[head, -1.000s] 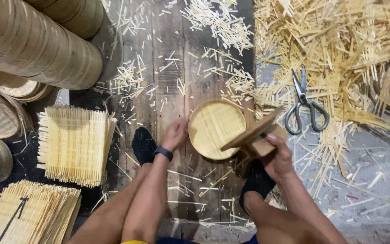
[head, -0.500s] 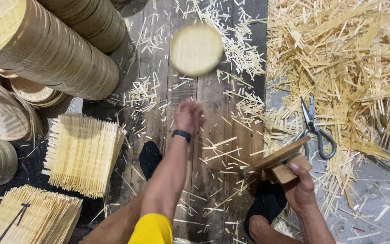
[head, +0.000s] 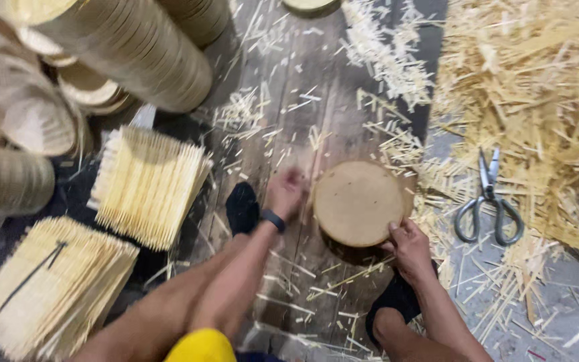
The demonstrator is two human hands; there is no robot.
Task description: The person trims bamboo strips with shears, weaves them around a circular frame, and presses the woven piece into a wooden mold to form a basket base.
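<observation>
Hands meet at a round wooden block [head: 358, 203] that sits on the plank floor [head: 289, 134] between the person's two dark-socked feet. The right hand [head: 408, 247] rests on the block's lower right edge, fingers curled over the rim and thumb on the flat top, so its grip is closed on the block. The left hand [head: 285, 193] is just beside the block's left edge, blurred (whether it touches the wood, and how far its grip is open, I cannot tell); a dark band circles its wrist. Scissors [head: 488, 199] with grey handles lie well to the right of the block, blades pointing away from the person, at the foot of a large heap of bamboo offcuts [head: 537, 87]. Loose splinters are scattered across the planks around the block. To the left of the left leg lie two stacks of woven bamboo-slat mats [head: 149, 184], the nearer one with a dark strip lying on top. Behind them, at the upper left, long stacks of round bamboo rings [head: 129, 57] lie on their sides. At the top edge another round bamboo piece [head: 309, 7] is partly in view.
</observation>
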